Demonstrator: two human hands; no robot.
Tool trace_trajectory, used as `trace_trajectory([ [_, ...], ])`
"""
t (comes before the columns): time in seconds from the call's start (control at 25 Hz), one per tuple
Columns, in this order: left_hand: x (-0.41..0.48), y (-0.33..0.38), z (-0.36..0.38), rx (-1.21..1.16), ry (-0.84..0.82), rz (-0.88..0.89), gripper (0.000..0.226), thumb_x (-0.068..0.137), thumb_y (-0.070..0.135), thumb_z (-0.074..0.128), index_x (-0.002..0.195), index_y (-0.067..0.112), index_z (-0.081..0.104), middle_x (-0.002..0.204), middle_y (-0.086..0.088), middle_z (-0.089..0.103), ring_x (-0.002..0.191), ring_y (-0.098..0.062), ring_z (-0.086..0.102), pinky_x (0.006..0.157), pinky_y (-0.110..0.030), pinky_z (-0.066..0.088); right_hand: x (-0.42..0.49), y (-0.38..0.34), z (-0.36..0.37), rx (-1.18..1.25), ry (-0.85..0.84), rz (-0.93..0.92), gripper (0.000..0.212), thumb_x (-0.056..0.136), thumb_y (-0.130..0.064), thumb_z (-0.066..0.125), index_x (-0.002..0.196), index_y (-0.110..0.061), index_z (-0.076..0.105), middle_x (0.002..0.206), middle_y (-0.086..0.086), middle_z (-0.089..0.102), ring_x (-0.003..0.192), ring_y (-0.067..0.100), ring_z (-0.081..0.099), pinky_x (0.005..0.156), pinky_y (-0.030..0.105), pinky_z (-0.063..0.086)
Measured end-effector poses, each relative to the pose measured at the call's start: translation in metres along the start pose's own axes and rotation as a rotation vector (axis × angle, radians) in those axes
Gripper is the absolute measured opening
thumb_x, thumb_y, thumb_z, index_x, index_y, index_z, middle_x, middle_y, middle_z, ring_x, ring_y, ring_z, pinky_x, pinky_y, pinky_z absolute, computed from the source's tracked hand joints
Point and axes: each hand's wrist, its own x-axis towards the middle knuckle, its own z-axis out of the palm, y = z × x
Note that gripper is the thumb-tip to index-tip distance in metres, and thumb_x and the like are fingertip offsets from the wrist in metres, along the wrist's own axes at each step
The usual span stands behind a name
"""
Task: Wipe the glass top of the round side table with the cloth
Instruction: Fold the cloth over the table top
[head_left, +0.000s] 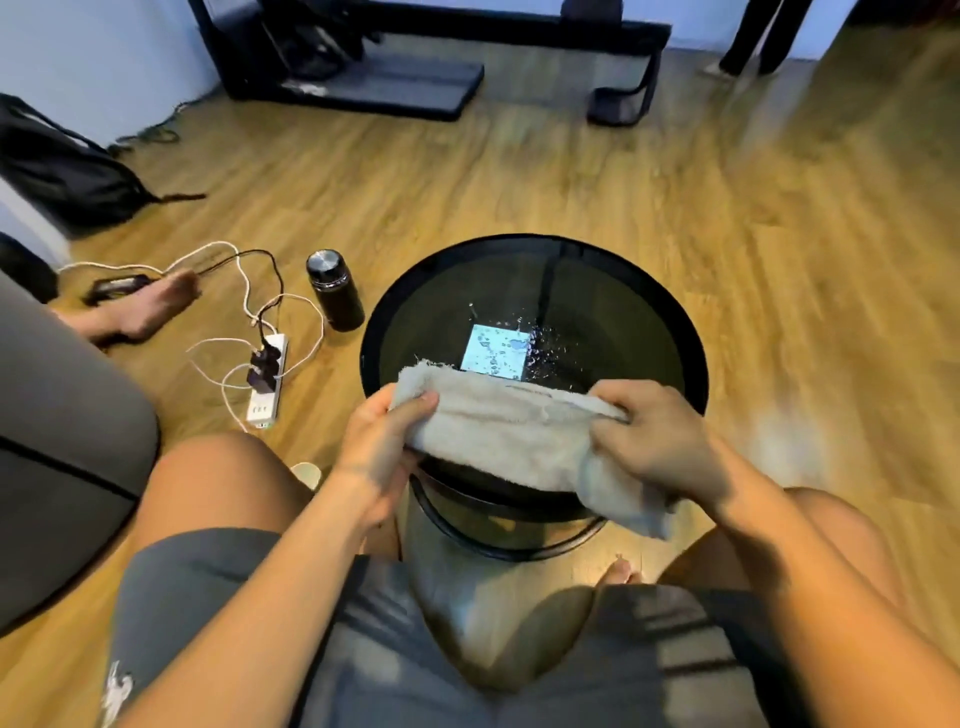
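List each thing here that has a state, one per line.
cloth: folded, held over table's near edge
left hand: gripping cloth
right hand: gripping cloth
glass top: wet, droplets near centre
bottle: upright, capped, on floor
power strip: chargers plugged in

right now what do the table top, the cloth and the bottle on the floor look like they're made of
Table top: dark tinted glass, glossy; it mirrors a bright window patch and beads water. Cloth: pale terry-like fabric, matte, with frayed edges. Bottle: probably metal, dark body with a brushed silvery cap.
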Motion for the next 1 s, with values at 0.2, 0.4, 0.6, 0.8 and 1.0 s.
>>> trace_trajectory([
  [0.2,0.013,-0.046,-0.013,0.727,0.095,0.049,0.033,0.071,0.026,0.069,0.102,0.022,0.059,0.101,0.002,0.063,0.098,-0.023,0.062,0.089,-0.045,0.052,0.013,0.057,0.039,-0.317,0.047,0.369,0.062,0.083,-0.042,0.059,0.142,-0.029,0.044,0.136,0.007,0.051,0.128,0.031,0.046,0.102,0.044,0.044],
  [0.4,0.028,-0.058,-0.018,0.567,0.204,-0.118,0.023,0.080,0.028,0.068,0.100,0.020,0.062,0.101,-0.005,0.066,0.098,-0.027,0.063,0.091,-0.050,0.053,-0.010,0.082,0.077,0.094,0.183,0.583,0.062,0.078,-0.032,0.075,0.132,-0.017,0.051,0.119,0.010,0.060,0.110,0.031,0.057,0.091,0.039,0.049],
  [0.6,0.036,-0.055,-0.005,0.348,0.103,-0.205,0.015,0.075,0.020,0.071,0.081,0.013,0.059,0.096,-0.015,0.068,0.095,-0.033,0.066,0.083,-0.047,0.057,0.002,0.056,0.055,0.441,0.303,0.731,0.022,0.068,-0.019,0.074,0.070,-0.016,0.053,0.066,0.003,0.050,0.069,0.025,0.052,0.060,0.040,0.045],
  [0.8,0.023,-0.056,0.017,0.395,-0.214,-0.204,0.013,0.086,0.008,0.069,0.090,0.013,0.058,0.089,-0.006,0.060,0.083,-0.017,0.061,0.072,-0.030,0.055,-0.009,0.003,0.045,0.240,0.604,0.371,0.024,0.081,-0.023,0.062,0.100,-0.018,0.048,0.086,-0.001,0.056,0.078,0.021,0.053,0.065,0.033,0.043],
  [1.0,0.046,-0.057,-0.003,1.061,0.204,0.488,0.034,0.093,0.033,0.057,0.123,0.016,0.053,0.124,-0.005,0.056,0.117,-0.023,0.052,0.102,-0.042,0.040,-0.014,-0.016,0.153,-0.559,0.088,0.128,0.058,0.083,-0.069,0.045,0.122,-0.027,0.049,0.124,0.006,0.054,0.117,0.029,0.050,0.091,0.047,0.045],
])
